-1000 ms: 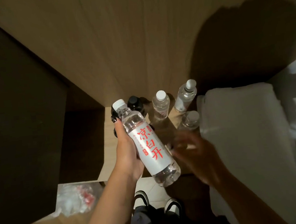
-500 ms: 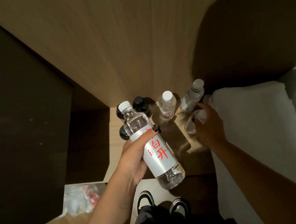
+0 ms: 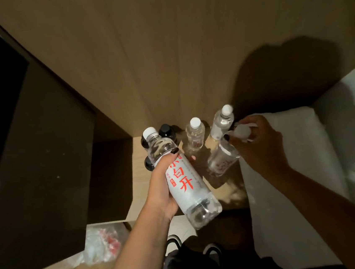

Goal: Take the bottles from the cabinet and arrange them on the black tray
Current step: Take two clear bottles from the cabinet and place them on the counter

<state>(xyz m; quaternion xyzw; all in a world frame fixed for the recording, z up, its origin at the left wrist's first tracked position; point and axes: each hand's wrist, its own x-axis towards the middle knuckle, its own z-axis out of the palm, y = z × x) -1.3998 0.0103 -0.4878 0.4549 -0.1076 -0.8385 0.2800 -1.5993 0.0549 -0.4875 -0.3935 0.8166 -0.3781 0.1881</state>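
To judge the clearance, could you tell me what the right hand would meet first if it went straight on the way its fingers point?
The right hand grips a clear bottle by its cap, fingers pointing left. Straight on, it would probably meet the upright white-capped bottle first, though depth is unclear.
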